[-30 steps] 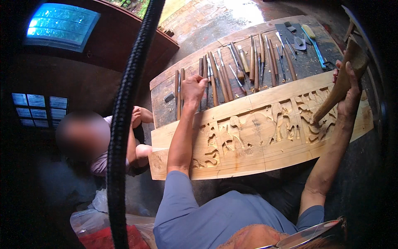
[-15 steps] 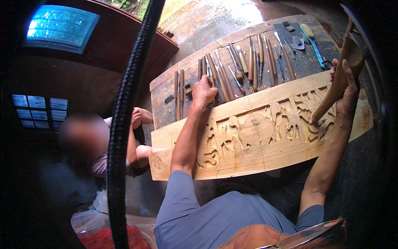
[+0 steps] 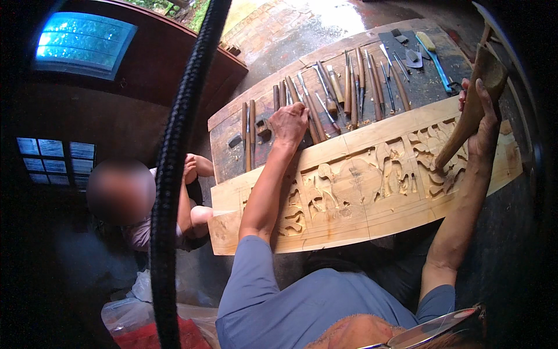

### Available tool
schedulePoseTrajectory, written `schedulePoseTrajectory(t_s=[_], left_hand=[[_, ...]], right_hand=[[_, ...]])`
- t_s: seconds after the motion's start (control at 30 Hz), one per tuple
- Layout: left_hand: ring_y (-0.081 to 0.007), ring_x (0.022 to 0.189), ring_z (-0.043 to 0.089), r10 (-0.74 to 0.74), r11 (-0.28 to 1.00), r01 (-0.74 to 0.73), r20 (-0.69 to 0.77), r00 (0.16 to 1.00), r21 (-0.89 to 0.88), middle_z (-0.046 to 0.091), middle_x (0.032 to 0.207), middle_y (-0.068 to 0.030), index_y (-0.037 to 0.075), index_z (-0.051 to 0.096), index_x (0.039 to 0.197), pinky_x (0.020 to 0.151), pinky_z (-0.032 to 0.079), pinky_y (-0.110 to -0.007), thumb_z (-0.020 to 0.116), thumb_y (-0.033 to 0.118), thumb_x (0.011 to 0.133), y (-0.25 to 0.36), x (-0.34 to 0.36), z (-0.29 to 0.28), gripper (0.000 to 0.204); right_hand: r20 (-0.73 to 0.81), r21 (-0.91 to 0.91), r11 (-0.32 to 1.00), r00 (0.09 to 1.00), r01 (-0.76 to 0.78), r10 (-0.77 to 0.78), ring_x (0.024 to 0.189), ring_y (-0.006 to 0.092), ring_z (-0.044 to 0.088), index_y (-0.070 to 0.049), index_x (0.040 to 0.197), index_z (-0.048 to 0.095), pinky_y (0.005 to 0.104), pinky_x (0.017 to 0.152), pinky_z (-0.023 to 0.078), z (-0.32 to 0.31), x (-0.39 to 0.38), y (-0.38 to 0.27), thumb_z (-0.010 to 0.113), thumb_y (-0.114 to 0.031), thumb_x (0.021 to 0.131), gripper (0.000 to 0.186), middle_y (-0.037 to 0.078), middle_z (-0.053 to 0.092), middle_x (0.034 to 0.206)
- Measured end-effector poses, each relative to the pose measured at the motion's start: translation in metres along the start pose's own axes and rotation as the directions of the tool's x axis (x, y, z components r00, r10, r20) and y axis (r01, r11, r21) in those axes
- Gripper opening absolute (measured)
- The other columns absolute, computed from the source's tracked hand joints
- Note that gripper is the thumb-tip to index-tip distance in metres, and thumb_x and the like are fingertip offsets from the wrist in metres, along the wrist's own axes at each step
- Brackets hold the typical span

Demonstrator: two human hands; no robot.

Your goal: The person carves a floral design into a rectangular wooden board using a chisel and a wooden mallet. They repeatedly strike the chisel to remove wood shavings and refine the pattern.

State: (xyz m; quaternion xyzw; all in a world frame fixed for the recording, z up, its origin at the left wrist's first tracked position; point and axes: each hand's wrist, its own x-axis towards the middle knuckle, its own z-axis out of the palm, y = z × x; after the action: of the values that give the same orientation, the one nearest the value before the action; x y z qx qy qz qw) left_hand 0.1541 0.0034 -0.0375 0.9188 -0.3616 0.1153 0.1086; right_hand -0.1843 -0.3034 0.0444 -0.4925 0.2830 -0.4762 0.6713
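My left hand [image 3: 290,123] reaches over the row of wood-carving chisels [image 3: 314,113], fingers curled down among their wooden handles. Whatever is between those fingers is hidden. In my right hand [image 3: 486,129] is a club-shaped wooden mallet [image 3: 492,74], wide end up, its narrow end pointing down over the right part of the carved board. Below both arms lies the long pale wooden board [image 3: 343,227]. Relief figures and leafy shapes are cut into its panels, with pencil lines and chips on the surface.
The chisels lie on a worn wooden bench [image 3: 232,113]. At its far right are a blue-handled brush [image 3: 436,61] and small dark sharpening stones [image 3: 399,36]. A seated person [image 3: 139,230] is close by the left end. A black braided cable [image 3: 180,145] hangs across the view.
My left hand has shifted slightly right and turned over the chisels, its fingers curled. My right hand still holds the mallet in nearly the same place.
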Motion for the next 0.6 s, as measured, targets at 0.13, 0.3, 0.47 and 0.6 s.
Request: schedulePoseTrajectory(t_s=[0.13, 0.3, 0.47, 0.6], left_hand=[[-0.0345, 0.082, 0.076, -0.103, 0.993, 0.097, 0.074, 0.992, 0.07, 0.077, 0.085, -0.0148, 0.014, 0.082, 0.091, 0.077, 0.06, -0.045, 0.076, 0.042, 0.086, 0.01, 0.005, -0.001, 0.029], [-0.0363, 0.09, 0.076, -0.266, 0.964, 0.248, 0.277, 0.923, 0.098, 0.077, 0.092, -0.0194, 0.013, 0.083, 0.094, 0.086, 0.06, -0.045, 0.075, 0.047, 0.08, 0.016, 0.015, -0.008, 0.038], [-0.0349, 0.087, 0.077, -0.237, 0.972, 0.23, 0.254, 0.938, 0.055, 0.077, 0.087, -0.019, 0.01, 0.082, 0.086, 0.079, 0.06, -0.045, 0.067, 0.049, 0.076, 0.004, 0.033, 0.02, 0.043], [-0.0255, 0.068, 0.073, -0.272, 0.945, 0.287, 0.108, 0.956, -0.16, 0.076, 0.075, -0.0119, 0.004, 0.079, 0.101, 0.067, 0.057, -0.04, 0.065, 0.038, 0.084, -0.007, 0.018, 0.001, 0.04]], right_hand=[[-0.023, -0.006, 1.0, 1.0, 0.009, -0.01, 0.083, 0.0119, 0.068, 0.001, 0.115, 0.072, 0.0257, 0.078, 0.054, 0.0, -0.001, -0.001, 0.079, -0.039, 0.091, 0.048, 0.008, 0.074, 0.096], [-0.016, -0.004, 1.0, 1.0, 0.015, -0.015, 0.081, 0.0119, 0.069, 0.001, 0.117, 0.07, 0.0254, 0.076, 0.054, 0.004, -0.004, 0.007, 0.079, -0.039, 0.091, 0.049, 0.007, 0.075, 0.096], [0.016, 0.031, 0.999, 1.0, 0.026, -0.026, 0.081, 0.0114, 0.07, -0.003, 0.114, 0.072, 0.0251, 0.075, 0.055, -0.005, 0.001, -0.002, 0.08, -0.038, 0.091, 0.042, 0.007, 0.076, 0.097], [0.064, 0.042, 0.999, 0.998, 0.018, -0.021, 0.082, 0.0117, 0.068, -0.002, 0.114, 0.074, 0.0253, 0.076, 0.052, 0.0, 0.001, 0.004, 0.081, -0.041, 0.089, 0.047, 0.005, 0.075, 0.098]])
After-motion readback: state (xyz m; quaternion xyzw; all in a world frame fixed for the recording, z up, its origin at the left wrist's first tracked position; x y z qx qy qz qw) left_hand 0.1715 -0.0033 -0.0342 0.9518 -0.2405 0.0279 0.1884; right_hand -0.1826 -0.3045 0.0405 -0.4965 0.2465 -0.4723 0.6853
